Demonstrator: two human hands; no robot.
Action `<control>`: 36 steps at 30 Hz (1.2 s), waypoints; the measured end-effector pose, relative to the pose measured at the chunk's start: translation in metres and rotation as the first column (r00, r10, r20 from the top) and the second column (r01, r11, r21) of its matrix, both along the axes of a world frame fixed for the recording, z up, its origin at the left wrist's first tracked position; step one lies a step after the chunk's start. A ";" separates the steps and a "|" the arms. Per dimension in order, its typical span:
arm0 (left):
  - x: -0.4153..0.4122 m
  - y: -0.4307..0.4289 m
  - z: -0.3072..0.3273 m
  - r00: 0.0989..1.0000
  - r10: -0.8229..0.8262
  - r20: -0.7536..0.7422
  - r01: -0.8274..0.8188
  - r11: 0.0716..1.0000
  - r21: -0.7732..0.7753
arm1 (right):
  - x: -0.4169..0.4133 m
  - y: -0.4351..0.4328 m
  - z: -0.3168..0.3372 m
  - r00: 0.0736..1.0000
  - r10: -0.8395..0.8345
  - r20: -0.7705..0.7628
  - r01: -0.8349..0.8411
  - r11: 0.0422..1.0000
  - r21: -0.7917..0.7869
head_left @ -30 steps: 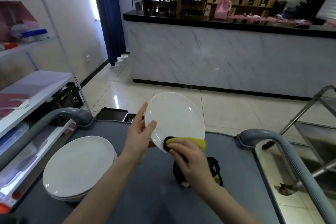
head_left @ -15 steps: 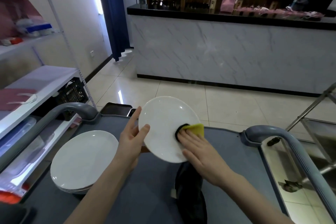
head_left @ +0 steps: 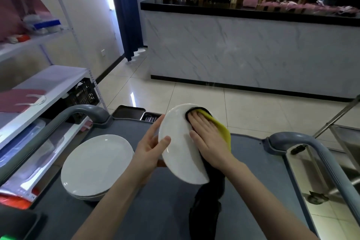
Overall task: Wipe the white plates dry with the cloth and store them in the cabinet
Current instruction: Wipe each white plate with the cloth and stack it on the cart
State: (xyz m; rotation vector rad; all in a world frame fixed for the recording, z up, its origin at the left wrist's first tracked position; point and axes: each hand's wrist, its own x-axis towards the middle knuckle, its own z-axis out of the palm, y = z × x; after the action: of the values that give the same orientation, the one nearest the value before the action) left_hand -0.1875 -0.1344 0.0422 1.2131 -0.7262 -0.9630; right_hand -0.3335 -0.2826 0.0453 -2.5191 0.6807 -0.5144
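A white plate (head_left: 179, 152) is held tilted above the grey cart top (head_left: 148, 210). My left hand (head_left: 150, 148) grips its left rim, thumb on the face and fingers behind. My right hand (head_left: 208, 138) lies flat with straight fingers, pressing a yellow and black cloth (head_left: 222, 130) against the plate's upper right part. The cloth's black end (head_left: 206, 206) hangs down below the plate. A stack of white plates (head_left: 97, 163) sits on the cart at the left.
Grey cart handles rise at the left (head_left: 78, 111) and right (head_left: 311, 142). A white shelf rack (head_left: 44, 87) stands at the left, a marble-fronted counter (head_left: 253, 50) ahead across a tiled floor, and a metal trolley (head_left: 341, 152) at the right.
My right hand has slid the cloth from the plate's lower edge up to its top right, flattening out. The plate has tipped more upright and shifted slightly right.
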 end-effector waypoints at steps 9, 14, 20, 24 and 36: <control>0.014 0.006 0.000 0.997 0.020 -0.078 -0.021 1.000 -0.017 | -0.008 0.063 -0.002 0.917 0.368 -0.152 -0.381 0.922 -0.073; 0.022 0.012 -0.008 0.992 0.100 -0.078 -0.100 0.995 -0.002 | -0.044 0.063 -0.025 0.903 0.378 -0.204 -0.382 0.924 0.020; 0.024 0.014 -0.001 0.998 0.037 -0.042 -0.038 0.999 -0.009 | -0.042 0.011 -0.022 0.975 0.054 -0.217 -0.067 0.996 -0.054; 0.012 0.013 -0.001 0.998 -0.039 -0.043 0.039 0.999 0.010 | -0.007 0.005 0.000 0.980 0.063 -0.187 -0.076 0.995 -0.060; 0.034 0.027 0.003 0.996 0.064 -0.062 -0.065 0.998 -0.009 | -0.043 0.074 -0.030 0.876 0.392 -0.280 -0.426 0.902 -0.068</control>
State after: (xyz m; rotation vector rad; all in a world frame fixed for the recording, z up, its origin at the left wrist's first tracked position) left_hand -0.1540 -0.1073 0.0450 1.1853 -0.6397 -0.9378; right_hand -0.3764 -0.2090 0.0158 -2.7750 0.1832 -0.0746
